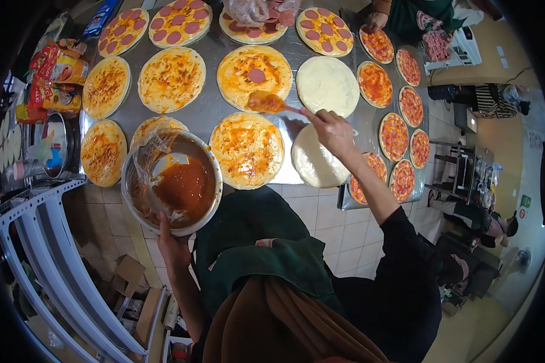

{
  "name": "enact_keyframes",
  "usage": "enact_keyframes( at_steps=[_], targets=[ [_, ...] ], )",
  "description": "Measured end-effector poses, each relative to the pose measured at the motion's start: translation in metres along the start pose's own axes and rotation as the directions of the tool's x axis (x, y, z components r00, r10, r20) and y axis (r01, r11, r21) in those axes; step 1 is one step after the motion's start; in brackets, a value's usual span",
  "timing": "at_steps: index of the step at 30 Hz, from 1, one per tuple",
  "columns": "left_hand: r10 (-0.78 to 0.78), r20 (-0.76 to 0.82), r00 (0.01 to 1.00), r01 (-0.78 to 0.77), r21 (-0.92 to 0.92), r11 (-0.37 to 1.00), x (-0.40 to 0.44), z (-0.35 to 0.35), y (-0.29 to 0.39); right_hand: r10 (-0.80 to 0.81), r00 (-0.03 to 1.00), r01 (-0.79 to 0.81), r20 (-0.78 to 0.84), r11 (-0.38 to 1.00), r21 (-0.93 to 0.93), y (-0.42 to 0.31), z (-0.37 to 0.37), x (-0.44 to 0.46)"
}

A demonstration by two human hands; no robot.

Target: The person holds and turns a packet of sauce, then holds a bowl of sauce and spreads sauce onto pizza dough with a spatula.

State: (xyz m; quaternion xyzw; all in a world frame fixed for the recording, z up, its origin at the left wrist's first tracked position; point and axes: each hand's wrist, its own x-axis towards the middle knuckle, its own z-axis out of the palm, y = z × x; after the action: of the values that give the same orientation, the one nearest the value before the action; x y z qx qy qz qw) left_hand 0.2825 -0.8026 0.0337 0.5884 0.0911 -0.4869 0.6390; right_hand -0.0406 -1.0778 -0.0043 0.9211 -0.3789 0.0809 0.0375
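Note:
My left hand (172, 243) grips the near rim of a metal bowl (217, 192), tilted in front of me. Red sauce (189, 186) and a crumpled clear plastic liner (142, 162) are inside it. My right hand (333, 132) is closed round the handle of a sauce-coated spoon (266, 103). Its head hangs over the table between a sauced pizza base with one sausage slice (256, 75) and a nearer sauced base (247, 151). Two pale bases without red sauce, a farther one (327, 86) and a nearer one (318, 160), lie by my right hand.
Sauced bases and sausage-topped pizzas (180, 23) cover the metal table (211, 57). Gloved hands (260, 11) work at the far edge; another person's hand (377, 22) touches a small pizza. Several small pizzas (410, 107) stand right. Food packets (57, 78) and a metal rack (54, 242) are left.

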Motion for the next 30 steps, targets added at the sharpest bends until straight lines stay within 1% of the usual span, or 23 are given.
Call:
enact_keyframes(
  at_steps=[3,4,7,10,11,13,16,19,20,23,26,29,30],
  targets=[
    [0.000,0.023,1.000,0.000,-0.006,1.000,0.002,-0.002,0.001,0.009,0.999,-0.009,0.037,1.000,0.003,0.022,0.006,-0.024],
    [-0.002,0.026,1.000,0.002,-0.013,1.000,0.001,-0.004,0.000,0.083,0.991,-0.083,0.104,0.997,-0.005,0.031,-0.010,-0.028],
    [-0.010,-0.011,1.000,0.010,-0.032,0.999,0.000,-0.004,-0.001,0.175,0.984,-0.172,0.032,0.980,-0.097,0.067,-0.019,-0.030],
    [-0.002,0.002,1.000,0.002,-0.015,1.000,0.002,-0.005,-0.004,0.296,0.955,-0.296,0.015,0.954,0.033,0.063,-0.014,0.004],
    [-0.003,0.005,1.000,0.003,-0.011,1.000,0.001,-0.003,-0.004,0.333,0.938,-0.338,0.097,0.940,0.043,0.053,-0.016,0.020],
    [-0.007,0.014,1.000,0.007,0.000,1.000,-0.001,0.000,-0.003,0.211,0.976,-0.212,0.049,0.977,0.019,0.053,0.010,0.025],
    [-0.021,0.022,1.000,0.022,-0.020,1.000,-0.002,-0.001,-0.003,0.293,0.935,-0.312,0.201,0.948,0.070,0.046,0.002,-0.002],
    [0.010,0.006,1.000,-0.010,-0.024,1.000,-0.004,-0.001,-0.008,0.354,0.901,-0.379,0.250,0.924,0.058,0.057,-0.015,-0.017],
    [-0.001,0.011,1.000,0.001,-0.021,1.000,-0.004,-0.004,-0.009,0.380,0.895,-0.399,0.234,0.916,0.037,0.056,-0.021,-0.007],
    [-0.020,0.034,0.999,0.020,-0.003,1.000,-0.001,-0.005,-0.010,0.323,0.941,-0.330,0.099,0.942,0.063,0.050,-0.016,0.038],
    [-0.024,0.033,0.999,0.024,0.018,1.000,-0.006,-0.005,-0.005,0.171,0.985,-0.168,0.034,0.982,-0.084,0.051,0.019,0.057],
    [-0.027,0.009,1.000,0.027,-0.004,1.000,-0.005,-0.016,-0.005,0.207,0.978,-0.206,-0.008,0.966,-0.156,0.060,0.011,0.043],
    [-0.024,0.000,1.000,0.024,-0.001,1.000,-0.006,-0.018,-0.005,0.254,0.966,-0.242,0.044,0.953,-0.180,0.062,0.003,0.042]
  ],
)
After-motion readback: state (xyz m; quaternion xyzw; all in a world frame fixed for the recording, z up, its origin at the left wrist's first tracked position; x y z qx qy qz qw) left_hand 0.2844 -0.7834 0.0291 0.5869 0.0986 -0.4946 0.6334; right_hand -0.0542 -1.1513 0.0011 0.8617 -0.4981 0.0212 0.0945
